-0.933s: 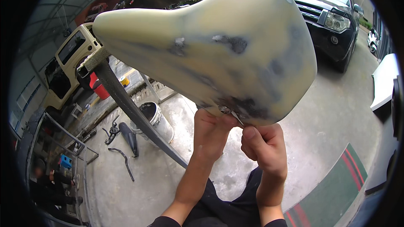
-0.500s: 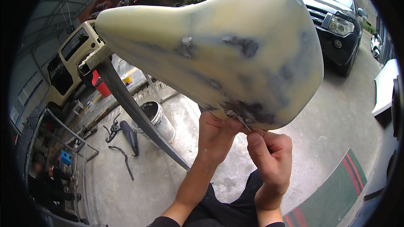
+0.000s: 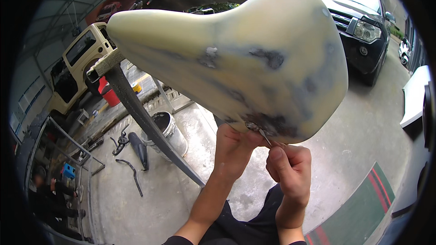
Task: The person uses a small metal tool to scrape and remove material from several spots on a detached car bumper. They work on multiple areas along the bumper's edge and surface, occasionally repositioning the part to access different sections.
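A large curved car body panel (image 3: 218, 72), yellowish with blurred grey sanded areas and dark patches, fills the upper middle. Near its lower edge is a small round metal-rimmed hole (image 3: 251, 126) inside a dark rough patch. My right hand (image 3: 290, 163) is closed in a pinch on a thin metal pick (image 3: 264, 138), whose tip reaches the patch just beside the hole. Just left of it, my left hand (image 3: 234, 149) grips the panel's lower edge; its fingertips are partly hidden behind the edge.
A metal stand (image 3: 136, 104) supports the panel's left end. Behind it are a dirty white bucket (image 3: 175, 136) and dark loose parts (image 3: 138, 149) on the floor. A black car (image 3: 363, 31) stands far right, a beige vehicle (image 3: 77, 63) far left. A person (image 3: 56, 199) sits lower left.
The panel sits slightly lower and farther right in view. The pick's tip has stayed beside the hole, and both hands keep their hold.
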A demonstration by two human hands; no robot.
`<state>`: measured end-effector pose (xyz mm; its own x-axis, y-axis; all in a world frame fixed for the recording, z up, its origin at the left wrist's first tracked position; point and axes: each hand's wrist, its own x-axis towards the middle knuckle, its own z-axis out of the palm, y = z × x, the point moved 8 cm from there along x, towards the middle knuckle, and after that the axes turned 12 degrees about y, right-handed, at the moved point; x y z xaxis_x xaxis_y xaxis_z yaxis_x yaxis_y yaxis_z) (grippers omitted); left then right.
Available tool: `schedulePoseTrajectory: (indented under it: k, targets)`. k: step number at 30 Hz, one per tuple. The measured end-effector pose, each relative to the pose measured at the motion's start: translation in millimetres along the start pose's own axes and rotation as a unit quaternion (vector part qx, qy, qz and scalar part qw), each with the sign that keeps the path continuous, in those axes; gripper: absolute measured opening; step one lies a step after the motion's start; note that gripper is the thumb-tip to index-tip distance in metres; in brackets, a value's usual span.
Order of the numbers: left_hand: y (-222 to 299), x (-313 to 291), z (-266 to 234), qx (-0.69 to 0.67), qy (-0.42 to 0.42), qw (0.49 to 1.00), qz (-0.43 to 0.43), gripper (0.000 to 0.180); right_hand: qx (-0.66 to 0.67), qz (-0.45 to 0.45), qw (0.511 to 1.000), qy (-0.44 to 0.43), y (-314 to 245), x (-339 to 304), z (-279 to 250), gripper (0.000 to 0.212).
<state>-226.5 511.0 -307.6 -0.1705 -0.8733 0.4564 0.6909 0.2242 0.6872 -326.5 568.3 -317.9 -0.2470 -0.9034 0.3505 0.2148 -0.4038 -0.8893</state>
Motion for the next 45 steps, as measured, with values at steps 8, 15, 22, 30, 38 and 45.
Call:
schedulePoseTrajectory:
  k: [8, 15, 22, 30, 38, 45]
  targets:
    - [3, -1, 1, -0.015, 0.014, 1.000, -0.004, 0.017, 0.007, -0.002, 1.000, 0.020, -5, -1, 1, 0.036]
    - [-3, -2, 1, 0.014, -0.001, 1.000, -0.012, 0.035, 0.011, 0.008, 1.000, 0.022, -2, -1, -4, 0.033]
    - [-3, -2, -5, 0.030, 0.006, 1.000, 0.000, 0.030, 0.049, 0.019, 0.999, 0.010, -1, 1, 7, 0.035]
    - [7, 1, 17, -0.032, -0.010, 0.999, -0.030, 0.016, -0.035, -0.110, 0.993, 0.038, -7, -20, -20, 0.038]
    - [-2, -4, 14, -0.059, -0.006, 0.998, -0.004, 0.019, -0.138, -0.102, 0.974, 0.148, -30, -40, -19, 0.027]
    - [1, -8, 15, -0.138, -0.016, 0.990, 0.038, 0.023, -0.407, -0.250, 0.874, 0.090, -77, -28, 1, 0.013]
